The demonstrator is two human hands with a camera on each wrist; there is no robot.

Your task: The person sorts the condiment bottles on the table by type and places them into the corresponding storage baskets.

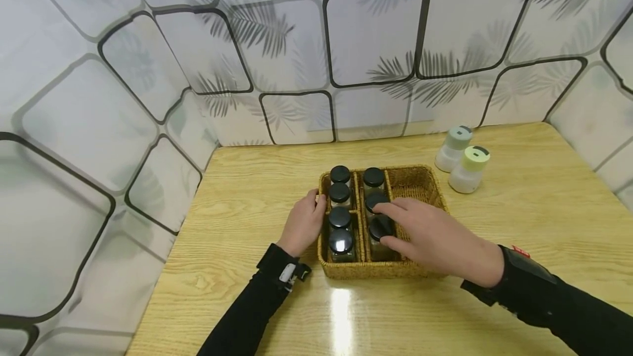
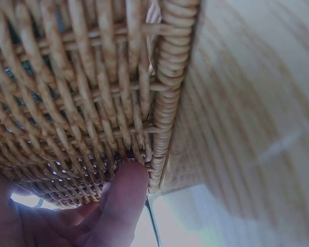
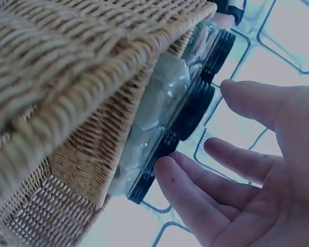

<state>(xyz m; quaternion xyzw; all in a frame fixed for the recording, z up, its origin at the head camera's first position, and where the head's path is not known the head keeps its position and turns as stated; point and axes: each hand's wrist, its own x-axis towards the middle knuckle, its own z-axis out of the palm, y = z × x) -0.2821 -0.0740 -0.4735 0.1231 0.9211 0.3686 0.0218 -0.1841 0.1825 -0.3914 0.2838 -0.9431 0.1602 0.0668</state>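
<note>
A woven basket (image 1: 376, 272) with dividers holds several glass jars with black lids. My left hand (image 1: 303, 225) rests against its left side; in the left wrist view a fingertip (image 2: 131, 177) touches the wicker wall just below the rim. Over the middle column hovers my right hand (image 1: 432, 231), thumb and fingers spread about the front jar (image 1: 381, 227) and the jar lid (image 1: 376, 202) behind it. The right wrist view shows those fingers (image 3: 190, 200) parted, right at the black lids (image 3: 194, 110), curled round none of them. Part of the basket's right compartment (image 1: 410, 183) is hidden behind that hand.
Two white shaker-like bottles stand behind the basket's right corner, one with a grey-green cap (image 1: 459, 136), one with a yellow-green cap (image 1: 476, 158). The wooden table (image 1: 247, 180) meets a patterned curtain-like wall (image 1: 296, 43) at the back and left.
</note>
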